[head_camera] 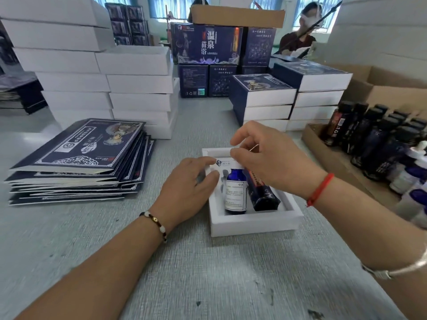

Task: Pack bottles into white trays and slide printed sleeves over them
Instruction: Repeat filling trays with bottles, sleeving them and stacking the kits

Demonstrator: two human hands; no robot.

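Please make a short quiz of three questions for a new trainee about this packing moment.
1. True or false: the white tray already holds two bottles.
2. The stack of printed sleeves lies on which side of the tray? A) the person's left B) the person's right C) behind it
3. Fill in: both hands hold a small white ____ over the top of the tray.

Key:
1. True: a blue bottle and a dark bottle.
2. A
3. card, between the left hand and right hand.
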